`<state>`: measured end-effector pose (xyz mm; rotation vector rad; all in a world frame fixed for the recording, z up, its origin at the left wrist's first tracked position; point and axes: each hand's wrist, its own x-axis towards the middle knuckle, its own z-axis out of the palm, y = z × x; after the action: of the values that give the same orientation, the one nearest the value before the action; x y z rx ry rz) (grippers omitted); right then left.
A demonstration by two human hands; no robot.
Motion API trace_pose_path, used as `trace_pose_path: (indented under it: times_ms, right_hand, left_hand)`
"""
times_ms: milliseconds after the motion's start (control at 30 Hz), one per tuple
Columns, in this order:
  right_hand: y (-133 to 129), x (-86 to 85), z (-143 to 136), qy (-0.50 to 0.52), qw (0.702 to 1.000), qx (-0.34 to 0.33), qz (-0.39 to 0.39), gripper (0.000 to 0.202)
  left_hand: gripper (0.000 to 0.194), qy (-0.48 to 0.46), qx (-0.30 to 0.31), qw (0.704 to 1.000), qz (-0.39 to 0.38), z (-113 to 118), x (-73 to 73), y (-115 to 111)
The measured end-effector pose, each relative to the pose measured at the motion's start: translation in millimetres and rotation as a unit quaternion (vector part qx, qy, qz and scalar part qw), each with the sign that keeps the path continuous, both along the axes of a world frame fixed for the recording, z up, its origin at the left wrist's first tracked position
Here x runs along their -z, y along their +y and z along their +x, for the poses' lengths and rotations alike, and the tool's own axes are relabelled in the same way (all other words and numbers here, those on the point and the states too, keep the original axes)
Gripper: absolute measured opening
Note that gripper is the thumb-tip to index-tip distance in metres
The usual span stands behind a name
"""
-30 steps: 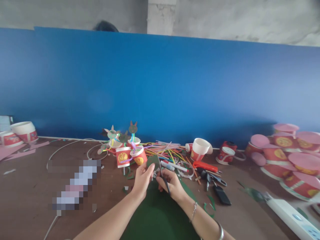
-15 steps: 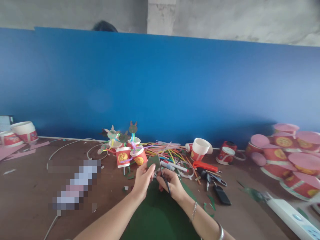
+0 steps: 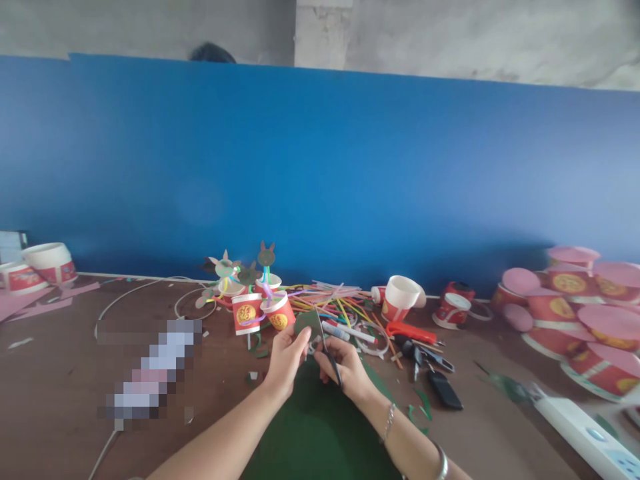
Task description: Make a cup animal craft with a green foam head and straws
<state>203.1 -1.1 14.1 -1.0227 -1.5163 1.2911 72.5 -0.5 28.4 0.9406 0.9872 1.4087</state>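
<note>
My left hand (image 3: 287,360) pinches a small piece of dark green paper (image 3: 307,324) between thumb and fingers. Black-handled scissors (image 3: 329,360) are in my right hand (image 3: 347,373), their blades pointing up along the right edge of that piece. Below both hands lies a large dark green sheet (image 3: 320,433). Just beyond my left hand stand red and white paper cups (image 3: 247,315) with pipe-cleaner limbs and paper animal heads (image 3: 267,255). Capped markers (image 3: 350,331) rest right behind the scissors.
Colourful pipe cleaners (image 3: 330,300) are heaped at the back. To the right lie an orange-handled tool (image 3: 411,332), keys with a black fob (image 3: 444,390), green scraps (image 3: 420,413) and a white power strip (image 3: 585,433). Cups with pink discs (image 3: 610,327) stack far right; a blue partition (image 3: 320,167) closes the back.
Both hands, the paper and the scissors stay nearly in place. I see only a very slight shift of the right hand and scissors.
</note>
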Motion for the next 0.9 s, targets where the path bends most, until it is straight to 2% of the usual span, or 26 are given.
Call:
trace_pose_path:
  times_ms: [900]
  right_hand:
    - [-1.2, -3.8, 0.9, -0.013, 1.000, 0.008, -0.006, 0.035]
  left_hand:
    - [0.037, -0.008, 0.000, 1.000, -0.006, -0.3, 2.1, 1.3]
